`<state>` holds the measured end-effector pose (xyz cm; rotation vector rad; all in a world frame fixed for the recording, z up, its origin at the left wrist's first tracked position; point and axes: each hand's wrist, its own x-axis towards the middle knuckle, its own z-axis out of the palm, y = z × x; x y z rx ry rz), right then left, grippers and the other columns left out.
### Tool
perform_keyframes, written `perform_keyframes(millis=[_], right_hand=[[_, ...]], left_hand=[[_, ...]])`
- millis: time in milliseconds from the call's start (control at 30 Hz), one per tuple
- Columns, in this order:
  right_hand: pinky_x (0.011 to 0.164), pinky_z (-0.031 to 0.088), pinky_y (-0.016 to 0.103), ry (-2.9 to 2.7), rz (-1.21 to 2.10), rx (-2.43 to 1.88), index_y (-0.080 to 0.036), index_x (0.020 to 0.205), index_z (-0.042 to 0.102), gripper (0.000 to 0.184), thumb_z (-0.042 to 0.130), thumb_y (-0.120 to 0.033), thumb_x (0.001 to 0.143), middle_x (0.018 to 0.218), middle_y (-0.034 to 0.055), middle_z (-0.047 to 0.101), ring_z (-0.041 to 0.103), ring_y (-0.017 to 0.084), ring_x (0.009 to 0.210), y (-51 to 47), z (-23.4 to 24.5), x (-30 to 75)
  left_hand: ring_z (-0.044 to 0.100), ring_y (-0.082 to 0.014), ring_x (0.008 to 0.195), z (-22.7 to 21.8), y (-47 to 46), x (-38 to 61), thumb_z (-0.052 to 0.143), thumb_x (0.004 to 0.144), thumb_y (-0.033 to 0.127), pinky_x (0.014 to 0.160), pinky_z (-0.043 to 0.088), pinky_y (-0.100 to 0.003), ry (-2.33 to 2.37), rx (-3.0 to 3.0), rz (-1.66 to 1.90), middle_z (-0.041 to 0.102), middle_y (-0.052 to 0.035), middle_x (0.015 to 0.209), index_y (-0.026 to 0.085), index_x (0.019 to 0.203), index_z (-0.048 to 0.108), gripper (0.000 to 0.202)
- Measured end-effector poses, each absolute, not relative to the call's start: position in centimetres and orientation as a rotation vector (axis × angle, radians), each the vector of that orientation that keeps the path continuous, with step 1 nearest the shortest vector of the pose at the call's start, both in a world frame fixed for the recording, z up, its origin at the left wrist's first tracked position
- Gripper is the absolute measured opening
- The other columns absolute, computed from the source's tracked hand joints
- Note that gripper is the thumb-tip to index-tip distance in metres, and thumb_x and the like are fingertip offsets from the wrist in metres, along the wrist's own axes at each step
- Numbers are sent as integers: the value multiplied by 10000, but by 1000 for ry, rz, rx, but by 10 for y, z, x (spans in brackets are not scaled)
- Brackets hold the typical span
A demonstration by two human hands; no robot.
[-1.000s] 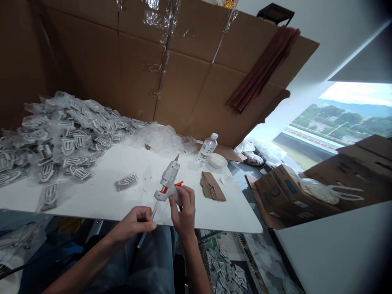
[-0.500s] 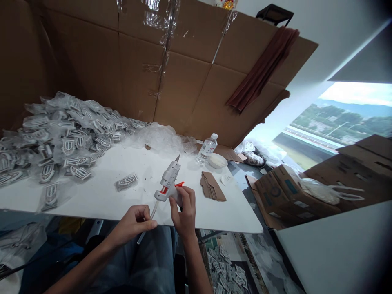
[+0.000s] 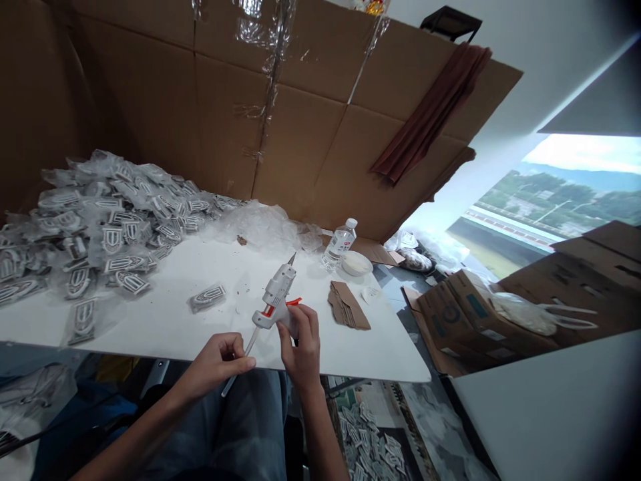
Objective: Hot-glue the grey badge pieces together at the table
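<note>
A white hot glue gun (image 3: 278, 288) with an orange trigger points up and away over the table's front part. My right hand (image 3: 303, 344) is wrapped round its handle. Out of its back end runs a translucent glue stick (image 3: 251, 342), which my left hand (image 3: 220, 361) pinches between thumb and fingers. The stick's free end hangs past the table edge above my lap. To the left of the gun, one small bagged piece with a black-and-white pattern (image 3: 207, 297) lies alone on the white table (image 3: 170, 327).
A heap of similar bagged pieces (image 3: 120, 220) covers the table's left side, beside crumpled clear plastic bags (image 3: 265, 224). A bottle (image 3: 340, 242), a white bowl (image 3: 356, 263) and folded brown cardboard (image 3: 348, 305) stand to the right. A cardboard wall (image 3: 300, 133) rises behind.
My left hand and the glue stick's free end have shifted very slightly left. The glue gun and my right hand stay almost where they were.
</note>
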<state>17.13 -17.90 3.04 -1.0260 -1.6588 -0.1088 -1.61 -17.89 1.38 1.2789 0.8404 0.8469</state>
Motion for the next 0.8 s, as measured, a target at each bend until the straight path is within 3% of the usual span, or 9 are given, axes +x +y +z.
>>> perform_keyframes(millis=[800], right_hand=[[893,486,405,-1695,-99,-1014,-175,1217,485,363,536,-64,874,1115,132,520,500,228,1088,-176,29,171]], left_hand=[[297,-50,527,11,-177,-17,747,692,472,504,205,-200,769,1262,813,367,50,560,148,629,386,489]])
